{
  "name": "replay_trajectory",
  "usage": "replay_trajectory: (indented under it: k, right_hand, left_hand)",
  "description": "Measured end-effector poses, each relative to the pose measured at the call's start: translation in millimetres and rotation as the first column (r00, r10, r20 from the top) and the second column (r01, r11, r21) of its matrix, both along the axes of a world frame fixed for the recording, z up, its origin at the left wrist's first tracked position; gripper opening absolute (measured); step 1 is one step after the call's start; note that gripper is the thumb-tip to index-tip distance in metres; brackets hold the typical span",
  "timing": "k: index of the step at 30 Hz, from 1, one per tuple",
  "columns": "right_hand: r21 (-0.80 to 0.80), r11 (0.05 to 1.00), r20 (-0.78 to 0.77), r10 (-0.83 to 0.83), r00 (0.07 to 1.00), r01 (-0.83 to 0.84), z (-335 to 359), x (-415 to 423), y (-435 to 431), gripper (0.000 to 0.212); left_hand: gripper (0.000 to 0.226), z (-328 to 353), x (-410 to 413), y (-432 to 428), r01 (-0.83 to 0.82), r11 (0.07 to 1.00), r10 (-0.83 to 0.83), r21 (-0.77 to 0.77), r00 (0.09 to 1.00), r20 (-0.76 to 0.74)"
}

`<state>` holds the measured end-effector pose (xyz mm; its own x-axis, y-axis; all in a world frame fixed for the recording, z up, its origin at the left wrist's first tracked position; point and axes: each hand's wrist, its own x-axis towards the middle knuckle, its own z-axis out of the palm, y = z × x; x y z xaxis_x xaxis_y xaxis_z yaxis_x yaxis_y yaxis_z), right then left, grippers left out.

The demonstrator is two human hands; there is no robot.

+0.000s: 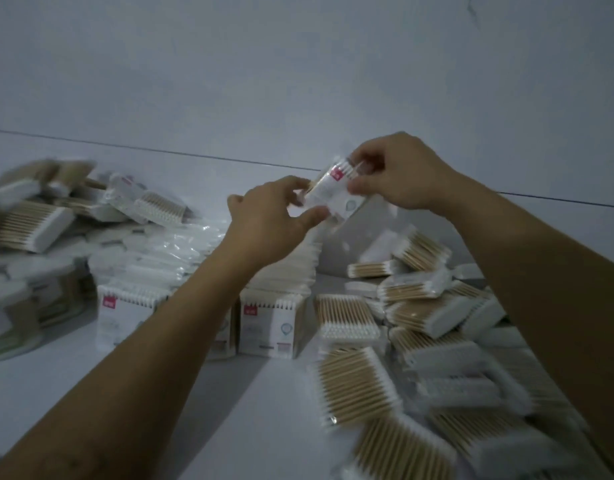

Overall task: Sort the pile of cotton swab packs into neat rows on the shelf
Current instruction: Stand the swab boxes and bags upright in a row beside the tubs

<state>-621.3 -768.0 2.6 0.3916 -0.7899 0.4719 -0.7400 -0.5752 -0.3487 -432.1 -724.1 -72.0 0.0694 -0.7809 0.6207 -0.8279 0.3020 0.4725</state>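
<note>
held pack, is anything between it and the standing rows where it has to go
Nothing visible blocks it. The held pack, gripped by the left hand and right hand, hangs above the far end of the standing rows; only the left forearm crosses over them. Loose packs lie off to the right.

A single head-worn view — looking forward and down, close over the white shelf (pixel 271 427) toward the wall (pixel 298 64).

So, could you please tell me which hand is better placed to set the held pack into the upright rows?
Probably the left hand: it grips the cotton swab pack at its lower end, directly above the upright rows. The right hand pinches the top, farther toward the loose pile.
</note>
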Motion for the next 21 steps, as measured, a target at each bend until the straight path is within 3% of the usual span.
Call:
replay_trajectory:
  k: [2,5,9,14,21]
  right_hand:
    - [-0.146,0.972,-0.167,-0.206,0.964,0.182,-1.0,1.1,-16.2,0.029]
    - [-0.084,0.961,-0.399,-0.273,0.875,0.262,-14.4,7.5,-32.7,0.041]
    - [-0.111,0.961,-0.454,-0.274,0.848,0.252,-37.2,27.8,-39.7,0.03]
    - [-0.11,0.976,-0.573,-0.219,0.789,0.19,-63.5,44.3,-42.4,0.031]
    - [-0.205,0.962,-0.628,-0.27,0.73,0.179,-83.0,45.5,-50.6,0.016]
  left_hand:
    - [0.06,-1.5,1.5,1.8,-0.086,0.996,0.089,-0.023,0.972,0.217]
    - [0.053,-1.0,9.3,4.4,-0.103,0.993,0.117,-0.058,0.927,0.357]
    - [0.044,-1.1,12.7,7.1,-0.09,0.991,0.039,0.094,0.895,0.445]
    - [0.05,-2.9,17.9,7.5,-0.106,0.948,-0.077,0.3,0.839,0.539]
    - [0.054,-3.8,21.5,6.1,-0.122,0.917,-0.161,0.379,0.757,0.634]
